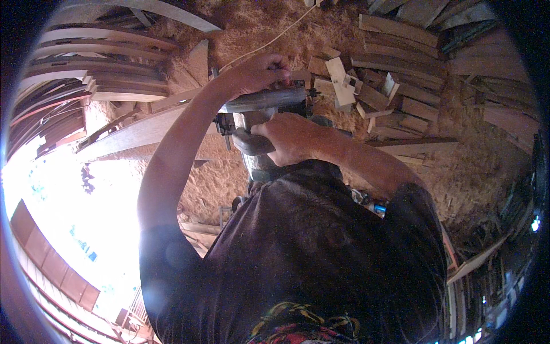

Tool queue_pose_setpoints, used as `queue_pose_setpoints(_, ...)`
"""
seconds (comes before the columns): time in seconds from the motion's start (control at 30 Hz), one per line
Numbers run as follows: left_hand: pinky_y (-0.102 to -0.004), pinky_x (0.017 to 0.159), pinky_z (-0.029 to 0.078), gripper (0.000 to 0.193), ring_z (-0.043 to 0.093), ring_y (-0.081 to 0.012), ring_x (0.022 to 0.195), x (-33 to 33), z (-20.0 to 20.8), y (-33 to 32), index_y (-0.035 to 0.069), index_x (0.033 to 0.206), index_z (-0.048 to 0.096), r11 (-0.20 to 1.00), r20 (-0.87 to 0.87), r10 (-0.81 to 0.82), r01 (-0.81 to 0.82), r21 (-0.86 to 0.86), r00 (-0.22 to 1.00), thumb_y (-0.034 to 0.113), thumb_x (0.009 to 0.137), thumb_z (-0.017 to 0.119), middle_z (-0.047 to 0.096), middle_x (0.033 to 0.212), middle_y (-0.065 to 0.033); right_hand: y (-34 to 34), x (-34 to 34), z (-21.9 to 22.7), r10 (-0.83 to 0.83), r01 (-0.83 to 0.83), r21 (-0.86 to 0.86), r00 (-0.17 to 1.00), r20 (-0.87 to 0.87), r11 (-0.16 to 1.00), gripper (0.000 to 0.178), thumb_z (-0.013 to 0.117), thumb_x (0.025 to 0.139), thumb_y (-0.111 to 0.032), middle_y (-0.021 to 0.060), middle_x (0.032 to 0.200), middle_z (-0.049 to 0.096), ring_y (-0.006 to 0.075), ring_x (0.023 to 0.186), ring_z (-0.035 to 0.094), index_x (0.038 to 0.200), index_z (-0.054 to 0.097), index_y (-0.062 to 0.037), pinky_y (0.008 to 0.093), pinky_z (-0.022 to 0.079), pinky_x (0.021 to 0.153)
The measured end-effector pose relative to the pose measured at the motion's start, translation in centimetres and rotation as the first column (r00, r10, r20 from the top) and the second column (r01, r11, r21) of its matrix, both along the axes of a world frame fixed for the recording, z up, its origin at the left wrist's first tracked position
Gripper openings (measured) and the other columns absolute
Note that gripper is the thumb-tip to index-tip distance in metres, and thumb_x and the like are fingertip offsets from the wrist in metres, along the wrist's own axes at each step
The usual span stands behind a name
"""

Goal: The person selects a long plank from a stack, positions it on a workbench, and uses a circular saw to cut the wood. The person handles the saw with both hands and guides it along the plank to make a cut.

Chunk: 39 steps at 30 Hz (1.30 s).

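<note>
Both hands grip one handheld power tool (260,114), a grey metal-bodied machine held over the sawdust-covered floor (229,172) just ahead of the person's chest; its exact type cannot be told, since the hands and the dark shirt (309,241) hide much of it

Left hand (258,73): clenched over the upper front part of the tool, fingers curled down around it; the forearm runs from the lower left up to the tool

Right hand (289,137): clenched around the curved rear handle (246,143) of the tool, knuckles facing up; the forearm enters from the right side

Position of the tool: near the centre of the view, lying across a long pale plank (132,135) that extends to the left; whether the tool touches the plank cannot be told

Surroundings: a pale cord (269,43) runs from the tool area up toward the top edge; short wood offcuts (349,86) lie scattered just to the right of the tool; longer boards (401,28) are piled at the upper right; curved wooden slats (97,63) are stacked at the upper left; strong daylight washes out the lower left of the view
</note>
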State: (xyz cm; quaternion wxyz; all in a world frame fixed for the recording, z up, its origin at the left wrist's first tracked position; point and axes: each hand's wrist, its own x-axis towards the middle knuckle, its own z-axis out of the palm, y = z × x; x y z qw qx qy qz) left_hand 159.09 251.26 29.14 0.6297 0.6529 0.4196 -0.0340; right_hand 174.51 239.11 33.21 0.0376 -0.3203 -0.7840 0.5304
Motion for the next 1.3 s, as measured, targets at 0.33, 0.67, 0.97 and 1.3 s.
queue_pose_setpoints(0.33,-0.0348,0.08,0.055,0.03,0.065,-0.013,0.086,0.2,0.7,0.5,0.008,0.109,0.072,0.998,-0.118,-0.045,0.039,-0.056,0.992,0.036,0.102,0.068,0.072,0.094,-0.0024,0.1,0.1,0.2,0.001,-0.002,-0.014,1.0,-0.018,1.0,0.05,0.078,0.07,-0.017,0.0238,0.097,0.076,0.0409,0.093,0.074,0.118,0.072,-0.0056,0.0514,0.059,0.087)
queue_pose_setpoints(0.67,-0.04,0.085,0.056,0.05,0.071,-0.0222,0.088,0.0,-0.2,2.3,0.007,0.098,0.081,0.943,-0.188,-0.301,0.321,0.088,0.935,0.055,0.091,0.073,0.078,0.093,-0.0122,0.1,-0.1,0.0,-0.016,0.016,-0.004,0.999,-0.04,1.0,0.047,0.078,0.07,-0.018,0.0239,0.093,0.076,0.0408,0.091,0.075,0.115,0.072,-0.0056,0.0521,0.059,0.085)
queue_pose_setpoints(0.97,-0.0366,0.088,0.056,0.033,0.07,-0.018,0.095,-1.3,-0.1,3.0,0.008,0.108,0.077,0.93,-0.122,-0.356,0.364,0.056,0.927,0.039,0.099,0.07,0.077,0.1,-0.0065,0.0,-0.1,-0.5,-0.031,0.03,-0.017,0.999,-0.045,0.999,0.048,0.079,0.069,-0.018,0.0238,0.092,0.075,0.0413,0.091,0.074,0.114,0.072,-0.0047,0.0519,0.059,0.086)
queue_pose_setpoints(1.3,-0.0302,0.086,0.054,0.031,0.066,-0.012,0.093,-2.2,-0.8,0.8,0.007,0.114,0.071,0.971,0.015,0.109,-0.103,-0.214,0.994,0.036,0.103,0.067,0.074,0.104,-0.0017,0.3,0.2,0.1,-0.017,0.016,-0.034,1.0,-0.025,0.999,0.047,0.078,0.069,-0.017,0.0234,0.095,0.075,0.0421,0.095,0.074,0.113,0.071,-0.0047,0.0522,0.058,0.087)
